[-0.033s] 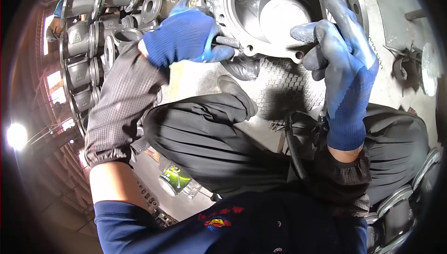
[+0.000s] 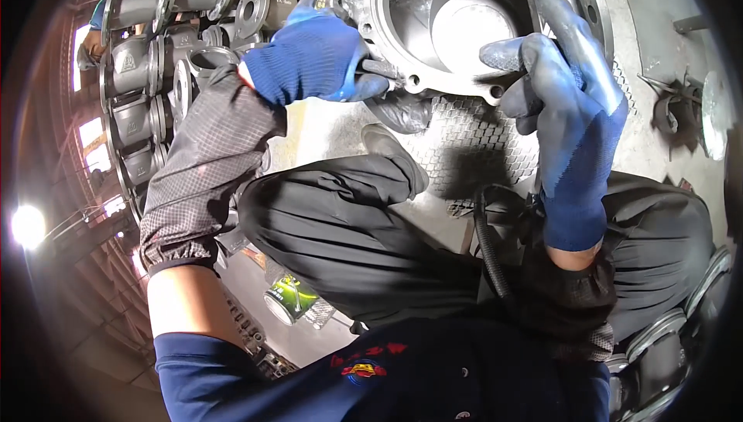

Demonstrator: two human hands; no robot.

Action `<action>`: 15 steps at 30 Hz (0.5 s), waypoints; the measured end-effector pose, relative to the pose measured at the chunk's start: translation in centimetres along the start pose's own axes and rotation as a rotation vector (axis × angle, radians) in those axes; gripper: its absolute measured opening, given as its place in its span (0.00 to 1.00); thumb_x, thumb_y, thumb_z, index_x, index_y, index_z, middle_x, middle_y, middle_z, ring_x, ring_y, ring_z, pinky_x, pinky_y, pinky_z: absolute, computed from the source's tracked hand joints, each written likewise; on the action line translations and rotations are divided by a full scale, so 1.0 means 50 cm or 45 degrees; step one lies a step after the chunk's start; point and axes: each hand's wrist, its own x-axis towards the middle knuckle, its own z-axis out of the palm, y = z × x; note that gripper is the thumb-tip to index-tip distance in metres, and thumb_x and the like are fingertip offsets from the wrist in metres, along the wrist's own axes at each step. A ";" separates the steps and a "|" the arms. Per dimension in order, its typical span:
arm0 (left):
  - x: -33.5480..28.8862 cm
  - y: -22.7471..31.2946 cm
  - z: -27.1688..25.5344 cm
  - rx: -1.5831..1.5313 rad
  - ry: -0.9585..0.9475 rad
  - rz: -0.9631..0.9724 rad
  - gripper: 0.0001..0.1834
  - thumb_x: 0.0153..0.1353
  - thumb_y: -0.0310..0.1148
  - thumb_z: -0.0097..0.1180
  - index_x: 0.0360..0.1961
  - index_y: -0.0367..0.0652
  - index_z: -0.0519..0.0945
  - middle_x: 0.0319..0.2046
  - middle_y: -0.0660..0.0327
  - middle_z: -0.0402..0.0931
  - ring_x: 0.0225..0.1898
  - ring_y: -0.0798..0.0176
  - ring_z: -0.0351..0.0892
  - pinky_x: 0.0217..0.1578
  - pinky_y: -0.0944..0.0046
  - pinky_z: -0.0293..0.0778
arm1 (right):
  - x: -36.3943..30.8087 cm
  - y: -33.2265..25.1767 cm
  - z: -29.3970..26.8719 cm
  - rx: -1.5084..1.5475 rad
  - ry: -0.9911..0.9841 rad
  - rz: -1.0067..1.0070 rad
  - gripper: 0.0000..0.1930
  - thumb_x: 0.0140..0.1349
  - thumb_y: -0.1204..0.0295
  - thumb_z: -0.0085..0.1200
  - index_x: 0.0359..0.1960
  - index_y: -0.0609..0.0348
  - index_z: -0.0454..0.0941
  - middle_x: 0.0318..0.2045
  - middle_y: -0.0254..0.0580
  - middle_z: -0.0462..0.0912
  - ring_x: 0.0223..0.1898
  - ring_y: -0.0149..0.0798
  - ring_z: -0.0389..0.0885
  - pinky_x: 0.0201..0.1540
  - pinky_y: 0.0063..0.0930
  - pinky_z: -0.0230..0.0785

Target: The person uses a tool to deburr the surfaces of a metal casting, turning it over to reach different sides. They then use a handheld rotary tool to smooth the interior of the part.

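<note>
A large grey cast valve body [image 2: 402,85] lies ahead of me, its round bore facing me and its pale flange pierced with bolt holes. My left hand [image 2: 313,58], in a blue glove with grey-coated fingers, closes on the left side of the casting. The thumb and a fingertip press near the flange edge; the other fingers are partly hidden. On the right, my right hand [image 2: 569,104], gloved alike, reaches over the flange. Its index finger stretches along the rim, the thumb stands apart over the bore and the lower fingers are bent. No loose object shows in it.
Several smaller flanged castings [image 2: 131,66] are stacked at the left. Wire mesh [image 2: 487,128] lies under the valve body. A green can [image 2: 290,298] stands beside my left leg, and a black hose [image 2: 489,248] runs between my legs. More flanged parts [image 2: 658,337] sit at lower right.
My left hand and forearm have shifted slightly to the right along the casting. My right hand has moved a touch to the left; the valve body looks unmoved.
</note>
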 end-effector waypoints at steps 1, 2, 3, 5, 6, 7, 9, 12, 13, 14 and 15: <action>0.016 0.007 -0.002 0.101 -0.120 -0.009 0.28 0.51 0.63 0.45 0.16 0.51 0.82 0.15 0.59 0.77 0.23 0.54 0.79 0.48 0.38 0.60 | 0.001 0.005 -0.008 -0.143 -0.029 -0.058 0.19 0.62 0.75 0.43 0.55 0.65 0.67 0.25 0.40 0.80 0.14 0.22 0.70 0.16 0.12 0.61; 0.030 0.019 0.022 0.076 -0.125 -0.005 0.28 0.50 0.63 0.46 0.15 0.50 0.81 0.15 0.57 0.76 0.23 0.54 0.78 0.46 0.39 0.61 | 0.003 0.011 -0.017 -0.287 -0.049 -0.124 0.19 0.62 0.74 0.44 0.55 0.65 0.67 0.25 0.40 0.80 0.15 0.22 0.71 0.17 0.13 0.63; 0.031 0.028 0.030 0.135 -0.178 0.063 0.28 0.49 0.61 0.47 0.15 0.48 0.81 0.15 0.56 0.76 0.23 0.53 0.78 0.46 0.41 0.63 | 0.005 0.017 -0.026 -0.428 -0.059 -0.191 0.19 0.62 0.73 0.45 0.55 0.64 0.68 0.24 0.40 0.80 0.16 0.23 0.73 0.18 0.14 0.65; 0.021 0.037 0.028 0.182 -0.154 0.105 0.26 0.49 0.58 0.49 0.16 0.46 0.81 0.15 0.55 0.76 0.23 0.51 0.78 0.45 0.41 0.64 | 0.006 0.007 -0.028 -0.533 -0.062 -0.159 0.19 0.61 0.72 0.46 0.54 0.64 0.68 0.22 0.39 0.80 0.15 0.24 0.73 0.18 0.14 0.65; 0.026 0.045 0.021 0.228 -0.152 0.059 0.24 0.49 0.57 0.50 0.16 0.46 0.81 0.14 0.55 0.75 0.22 0.50 0.77 0.45 0.40 0.63 | 0.009 0.004 -0.033 -0.585 -0.055 -0.137 0.19 0.61 0.72 0.47 0.54 0.65 0.68 0.20 0.38 0.79 0.15 0.24 0.74 0.18 0.14 0.66; 0.035 0.043 0.030 0.096 -0.060 0.040 0.23 0.48 0.56 0.51 0.15 0.47 0.81 0.13 0.55 0.74 0.20 0.51 0.77 0.44 0.39 0.61 | 0.010 0.005 -0.031 -0.401 0.000 -0.052 0.19 0.61 0.72 0.47 0.54 0.65 0.68 0.20 0.39 0.79 0.15 0.25 0.73 0.18 0.15 0.66; 0.045 0.046 0.042 0.113 -0.045 0.060 0.23 0.48 0.55 0.51 0.14 0.47 0.81 0.12 0.56 0.74 0.17 0.51 0.76 0.41 0.42 0.63 | 0.004 0.010 -0.024 -0.010 0.146 0.108 0.20 0.62 0.71 0.46 0.55 0.66 0.67 0.18 0.39 0.79 0.14 0.25 0.73 0.18 0.16 0.65; 0.016 0.063 0.099 0.010 0.157 0.225 0.29 0.53 0.56 0.46 0.03 0.49 0.72 0.06 0.61 0.66 0.17 0.56 0.73 0.52 0.45 0.60 | -0.002 0.014 -0.018 0.530 0.213 0.332 0.19 0.62 0.73 0.44 0.55 0.66 0.66 0.22 0.42 0.80 0.15 0.26 0.73 0.19 0.16 0.65; 0.011 0.091 0.118 -0.119 0.118 0.330 0.30 0.54 0.56 0.46 0.03 0.48 0.72 0.05 0.59 0.65 0.17 0.55 0.73 0.51 0.46 0.62 | 0.005 -0.001 -0.021 0.455 0.135 0.250 0.19 0.62 0.75 0.44 0.56 0.66 0.65 0.24 0.42 0.81 0.15 0.25 0.73 0.18 0.15 0.64; -0.007 0.129 0.127 -0.249 0.058 0.424 0.31 0.55 0.55 0.45 0.02 0.47 0.71 0.05 0.58 0.65 0.17 0.54 0.73 0.50 0.47 0.63 | 0.009 -0.024 -0.024 0.257 0.041 0.210 0.20 0.63 0.74 0.43 0.56 0.67 0.65 0.25 0.44 0.81 0.15 0.26 0.73 0.18 0.15 0.64; -0.025 0.154 0.134 -0.377 0.007 0.507 0.32 0.56 0.54 0.45 0.02 0.46 0.71 0.05 0.57 0.64 0.17 0.53 0.73 0.49 0.48 0.65 | 0.015 -0.044 -0.023 0.064 -0.052 0.154 0.20 0.63 0.73 0.43 0.56 0.67 0.64 0.27 0.45 0.81 0.16 0.26 0.73 0.18 0.15 0.63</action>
